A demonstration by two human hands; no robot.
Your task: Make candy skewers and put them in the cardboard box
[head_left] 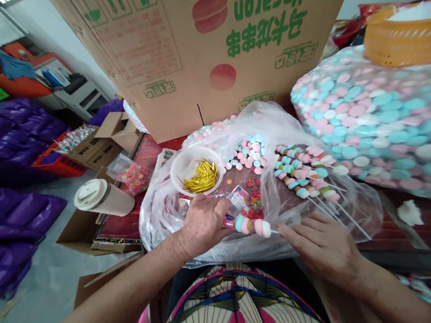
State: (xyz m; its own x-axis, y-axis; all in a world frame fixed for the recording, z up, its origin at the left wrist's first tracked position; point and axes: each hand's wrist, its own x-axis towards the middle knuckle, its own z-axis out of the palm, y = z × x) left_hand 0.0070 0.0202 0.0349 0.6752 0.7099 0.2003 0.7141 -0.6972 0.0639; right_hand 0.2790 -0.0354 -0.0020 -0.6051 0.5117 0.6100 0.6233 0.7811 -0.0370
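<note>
A candy skewer (253, 226) of pink, white and blue marshmallows with darker pieces between them lies level between my hands. My left hand (205, 219) closes round its left end, where something pink and shiny shows. At the right end, the fingers of my right hand (324, 245) pinch the white stick. Just beyond my left hand, gold twist ties (203, 175) fill part of a white bowl (176, 170). Small red and green gummy rings (254, 194) lie behind the skewer beside a printed card (239, 199). Several filled skewers (307, 171) are piled behind my right hand.
Loose marshmallows (249, 155) lie on clear plastic sheeting (281, 122). A tall carton (196, 51) stands behind, with a big bag of marshmallows (381, 122) to its right under an orange basket (421, 39). A lidded cup (106, 197) is at the left near a candy bag (133, 176).
</note>
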